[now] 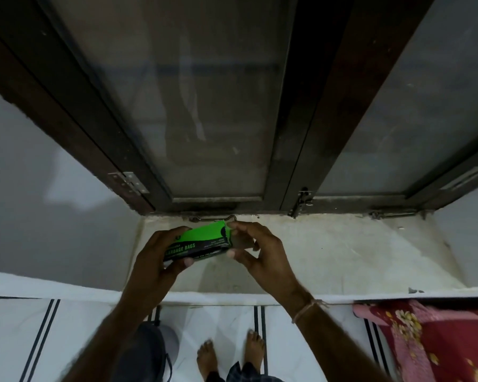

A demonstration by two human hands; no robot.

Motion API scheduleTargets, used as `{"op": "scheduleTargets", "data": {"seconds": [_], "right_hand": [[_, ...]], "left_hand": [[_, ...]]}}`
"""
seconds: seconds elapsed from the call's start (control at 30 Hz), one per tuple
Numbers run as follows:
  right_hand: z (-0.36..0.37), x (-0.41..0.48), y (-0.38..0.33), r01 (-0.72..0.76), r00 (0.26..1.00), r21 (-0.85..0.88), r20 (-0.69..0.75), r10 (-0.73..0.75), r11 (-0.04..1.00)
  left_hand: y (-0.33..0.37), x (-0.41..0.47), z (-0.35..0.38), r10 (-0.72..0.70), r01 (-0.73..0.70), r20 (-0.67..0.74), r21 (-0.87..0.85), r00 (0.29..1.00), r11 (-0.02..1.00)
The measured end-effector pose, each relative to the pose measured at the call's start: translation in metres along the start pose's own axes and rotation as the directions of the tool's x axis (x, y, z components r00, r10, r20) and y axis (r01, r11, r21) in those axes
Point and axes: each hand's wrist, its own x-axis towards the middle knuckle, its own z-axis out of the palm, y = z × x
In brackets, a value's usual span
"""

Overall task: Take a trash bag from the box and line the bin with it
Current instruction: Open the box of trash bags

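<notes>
A green and black box (202,239) printed "GARBAGE BAGS" is held above a pale stone window sill (329,252). My left hand (158,255) grips its left end, thumb underneath. My right hand (257,249) is at the box's right end, with forefinger and thumb pinching the brown cardboard end flap, which stands open. No bag shows outside the box. A grey bin (152,351) with a dark handle stands on the floor below my left forearm, partly hidden by it.
A dark wooden window frame (295,133) with glass panes rises behind the sill, with a latch (304,201) at its base. White floor tiles with black stripes lie below. My bare feet (229,357) stand near the bin. A red flowered cloth (431,340) lies at the right.
</notes>
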Motion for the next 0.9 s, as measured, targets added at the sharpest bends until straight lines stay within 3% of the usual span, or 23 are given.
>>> {"op": "scheduleTargets", "data": {"seconds": [0.27, 0.53, 0.8, 0.9], "right_hand": [[0.005, -0.002, -0.003, -0.124, 0.992, 0.194, 0.032, 0.12, 0.973], [0.003, -0.005, -0.012, -0.325, 0.944, 0.664, 0.179, 0.279, 0.674], [0.009, -0.007, -0.017, -0.424, 0.897, 0.614, 0.181, 0.403, 0.666], [0.009, -0.004, -0.014, -0.511, 0.851, 0.603, 0.255, 0.458, 0.613]], "left_hand": [[0.003, -0.005, -0.007, 0.029, -0.029, 0.037, -0.001, 0.999, 1.0], [0.006, -0.011, -0.012, 0.058, -0.06, 0.025, 0.072, 0.998, 0.996], [0.008, -0.019, -0.01, 0.064, -0.075, 0.071, 0.178, 0.995, 0.981], [0.008, -0.023, -0.009, 0.061, -0.078, 0.087, 0.211, 0.994, 0.974]]}}
